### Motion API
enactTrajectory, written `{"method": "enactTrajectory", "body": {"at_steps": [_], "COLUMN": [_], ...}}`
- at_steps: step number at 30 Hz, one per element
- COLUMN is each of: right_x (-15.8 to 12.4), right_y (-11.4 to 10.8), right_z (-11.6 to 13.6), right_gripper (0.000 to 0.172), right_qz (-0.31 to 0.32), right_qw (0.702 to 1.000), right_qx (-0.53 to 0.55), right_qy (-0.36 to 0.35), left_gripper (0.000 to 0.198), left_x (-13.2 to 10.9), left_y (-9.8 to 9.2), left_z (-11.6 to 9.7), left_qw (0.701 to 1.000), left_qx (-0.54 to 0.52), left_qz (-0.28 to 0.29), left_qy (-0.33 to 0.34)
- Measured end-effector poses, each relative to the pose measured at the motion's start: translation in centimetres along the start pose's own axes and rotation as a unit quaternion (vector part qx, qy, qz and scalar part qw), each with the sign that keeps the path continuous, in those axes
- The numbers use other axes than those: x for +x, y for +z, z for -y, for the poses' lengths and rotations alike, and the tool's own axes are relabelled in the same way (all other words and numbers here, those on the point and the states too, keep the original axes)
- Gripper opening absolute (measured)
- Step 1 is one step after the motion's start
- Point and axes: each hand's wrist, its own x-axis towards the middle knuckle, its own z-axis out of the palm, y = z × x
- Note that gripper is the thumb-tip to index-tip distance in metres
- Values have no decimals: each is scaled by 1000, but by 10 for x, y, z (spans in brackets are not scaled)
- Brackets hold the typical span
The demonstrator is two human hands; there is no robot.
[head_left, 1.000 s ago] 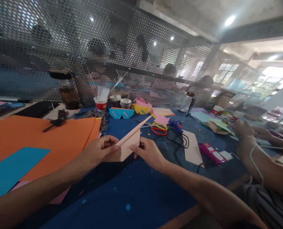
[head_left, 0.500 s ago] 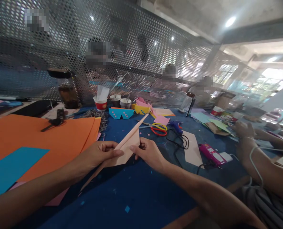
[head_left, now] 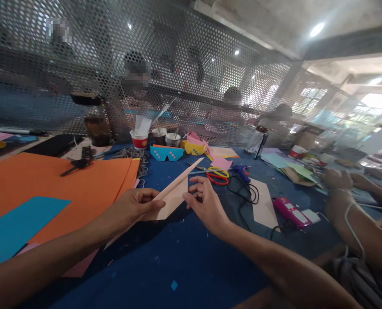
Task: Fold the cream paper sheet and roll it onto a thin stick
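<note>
A folded sheet of pale peach paper [head_left: 173, 201] is held up over the blue table. My left hand [head_left: 139, 208] pinches its left part, thumb on the near face and fingers behind. At the paper's right edge is my right hand [head_left: 205, 204], fingers loosely curled and apart; whether the thumb tip still touches the edge, I cannot tell. Behind the paper lie scissors with red and yellow handles [head_left: 218, 176]. A blue glue gun [head_left: 241, 172] with a black cord rests to their right. Beyond stand a blue paper mask [head_left: 166, 153] and a yellow paper piece [head_left: 194, 148].
Orange sheets [head_left: 90, 184] with a blue sheet [head_left: 29, 214] on top cover the left. Red-and-white cup [head_left: 139, 140], dark jar [head_left: 96, 124] and perforated metal screen [head_left: 184, 86] stand behind. At right are a magenta device [head_left: 292, 212], a peach sheet [head_left: 264, 206] and another person's arm [head_left: 348, 214].
My right hand's fingers have loosened from the paper and spread at its right edge. My left hand keeps its pinch. The view has shifted slightly.
</note>
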Motion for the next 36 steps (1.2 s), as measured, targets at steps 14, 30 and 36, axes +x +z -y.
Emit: {"method": "enactTrajectory", "body": {"at_steps": [14, 30, 36], "right_x": [-5, -12, -13], "right_y": [-5, -8, -5], "right_z": [1, 9, 6], "right_gripper": [17, 15, 12], "right_qz": [89, 186, 179], "right_qw": [979, 936, 940], "right_qx": [-175, -259, -257], "right_qy": [-58, -149, -133], "left_gripper": [52, 47, 37], "left_x": [3, -8, -6], "left_y": [-7, -13, -9], "left_z": [-6, -7, 1], "left_qw": [998, 954, 920], "left_qx": [50, 292, 354], "left_qz": [18, -3, -24], "left_qy": [-36, 66, 167]}}
